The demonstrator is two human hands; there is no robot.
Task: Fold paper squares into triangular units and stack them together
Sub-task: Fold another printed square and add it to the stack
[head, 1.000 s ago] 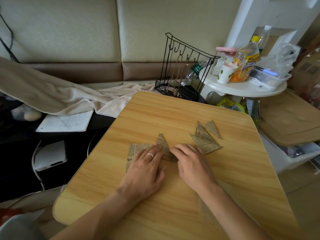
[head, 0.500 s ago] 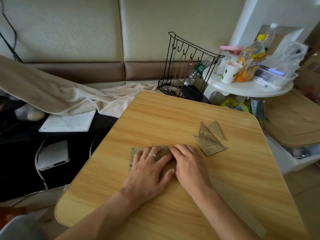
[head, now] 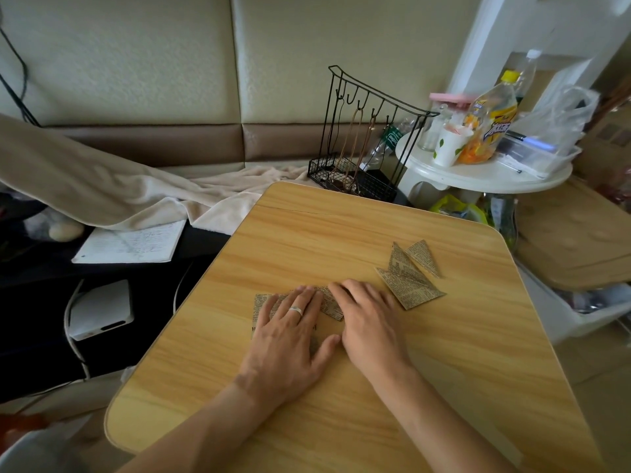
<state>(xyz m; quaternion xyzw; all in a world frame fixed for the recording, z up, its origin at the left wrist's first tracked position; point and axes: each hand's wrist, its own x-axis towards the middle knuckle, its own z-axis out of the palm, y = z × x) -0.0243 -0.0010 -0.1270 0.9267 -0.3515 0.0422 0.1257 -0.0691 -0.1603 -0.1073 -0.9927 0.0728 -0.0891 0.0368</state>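
Left hand (head: 288,331), right hand (head: 367,320) flat, fingers straight, pressing newsprint paper (head: 329,303), mostly hidden. Wire rack (head: 358,158) far; contents unclear.

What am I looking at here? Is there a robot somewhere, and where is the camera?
No robot: these are a person's two bare hands, filmed by a camera worn on the head, looking forward and down. On the wooden table lies a newsprint paper square, partly folded. The left hand, with a ring, and the right hand both press it flat with straight fingers; neither grips anything. To the right lie finished folded triangular units. Behind stand a black wire rack and a white side table with bottles.
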